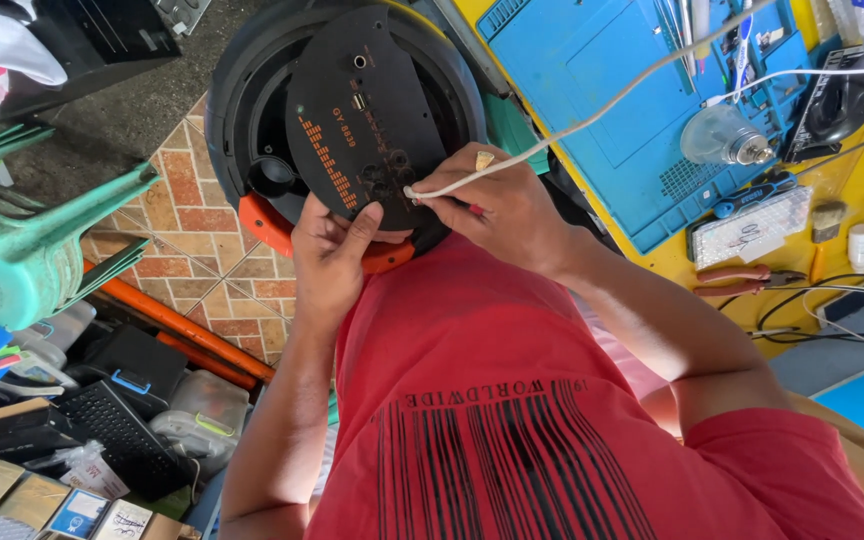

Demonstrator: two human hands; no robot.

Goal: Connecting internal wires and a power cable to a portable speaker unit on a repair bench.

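Note:
A round black speaker unit [252, 70] with an orange rim rests against my lap. A black control panel [352, 110] with orange markings, knobs and sockets lies over it. My left hand [332, 255] grips the panel's near edge, thumb on its face. My right hand [502, 205] pinches the tip of a white cable [592, 120] and a thin red-handled tool against the panel's lower right, beside the knobs. The cable runs off to the upper right across the workbench.
A yellow workbench [672, 260] with a blue mat [602, 110] holds a clear glass bulb [722, 135], pliers [742, 280], a small white bottle and black wires. A green plastic stool [22, 250] stands at left. Boxes and a black keyboard [112, 430] crowd the lower left on the tiled floor.

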